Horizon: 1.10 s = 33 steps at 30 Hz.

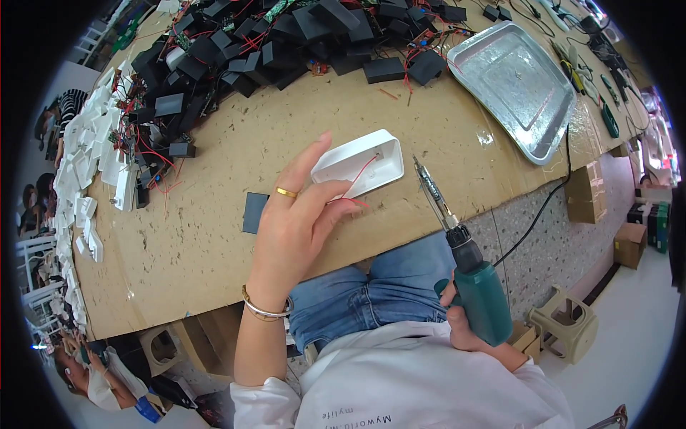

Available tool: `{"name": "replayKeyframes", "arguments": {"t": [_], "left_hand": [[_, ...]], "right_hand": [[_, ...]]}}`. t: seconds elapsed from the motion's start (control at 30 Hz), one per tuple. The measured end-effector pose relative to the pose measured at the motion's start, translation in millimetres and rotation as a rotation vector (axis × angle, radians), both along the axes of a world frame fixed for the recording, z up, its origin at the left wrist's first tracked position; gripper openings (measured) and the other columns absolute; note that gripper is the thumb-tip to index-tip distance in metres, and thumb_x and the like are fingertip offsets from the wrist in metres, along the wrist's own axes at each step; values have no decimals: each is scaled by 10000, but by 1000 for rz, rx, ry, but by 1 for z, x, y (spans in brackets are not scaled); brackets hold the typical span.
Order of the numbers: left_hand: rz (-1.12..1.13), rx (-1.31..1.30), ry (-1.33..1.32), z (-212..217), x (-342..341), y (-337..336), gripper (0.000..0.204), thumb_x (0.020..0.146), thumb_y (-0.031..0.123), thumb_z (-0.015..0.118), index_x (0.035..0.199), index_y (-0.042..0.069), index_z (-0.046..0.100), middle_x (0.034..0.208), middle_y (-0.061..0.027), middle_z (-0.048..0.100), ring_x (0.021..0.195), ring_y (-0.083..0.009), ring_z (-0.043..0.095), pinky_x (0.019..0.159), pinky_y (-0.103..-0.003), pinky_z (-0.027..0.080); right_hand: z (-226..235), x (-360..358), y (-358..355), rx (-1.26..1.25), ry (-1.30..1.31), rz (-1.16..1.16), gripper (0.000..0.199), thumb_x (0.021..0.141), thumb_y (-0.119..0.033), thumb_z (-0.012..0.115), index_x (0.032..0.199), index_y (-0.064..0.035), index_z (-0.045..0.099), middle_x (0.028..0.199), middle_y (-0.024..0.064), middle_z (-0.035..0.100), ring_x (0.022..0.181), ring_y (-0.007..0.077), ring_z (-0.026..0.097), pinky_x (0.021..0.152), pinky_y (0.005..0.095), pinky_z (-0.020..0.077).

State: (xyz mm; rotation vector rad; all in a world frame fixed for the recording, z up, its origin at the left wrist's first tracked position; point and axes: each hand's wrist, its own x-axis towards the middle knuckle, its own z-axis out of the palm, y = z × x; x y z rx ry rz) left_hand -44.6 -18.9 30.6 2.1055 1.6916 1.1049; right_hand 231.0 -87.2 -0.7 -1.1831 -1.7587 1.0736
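A white plastic case (331, 166), hollow side up, lies on the table in front of me. A thin red wire (365, 169) runs out of it. My left hand (289, 222) reaches over the case's near left side, with the wire pinched between thumb and a finger while another finger stretches along the case's left end. To the right, my right hand (463, 332) grips a green corded electric screwdriver (484, 304), its long bit pointing up and left, the tip beside the case's right end. A flat black block (254, 213) lies left of my left hand, partly behind it.
Black boxes with red wires and circuit boards (286, 36) are heaped along the far side. White plastic shells (93, 164) line the left edge. A metal tray (525, 118) sits far right, near pliers (572, 68). The screwdriver's black cord (539, 218) hangs past the table edge.
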Motion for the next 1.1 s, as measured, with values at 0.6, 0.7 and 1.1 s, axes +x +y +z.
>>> {"name": "replayKeyframes", "arguments": {"t": [0.6,0.7,1.1], "left_hand": [[232,156,261,-19,49,31,101,771,115,658,803,73,571,1102,-81,551,932,-282,503,789,-411,354],[242,155,299,-17,53,30,113,760,125,665,784,73,567,1083,-74,541,932,-280,502,781,-412,351],[217,188,435,-9,60,32,126,799,117,658,838,36,571,1174,-92,552,1101,-307,500,920,-419,350]], "right_hand": [[-3,1,-1,-91,27,-41,151,831,-203,663,874,-69,608,797,29,604,896,253,557,773,356,422],[-4,3,0,-119,32,-54,151,829,-192,665,884,-65,605,806,31,605,901,252,556,777,352,421],[-15,10,-3,-108,21,-35,230,827,-187,679,964,-22,595,815,32,610,920,254,561,789,355,418]]}}
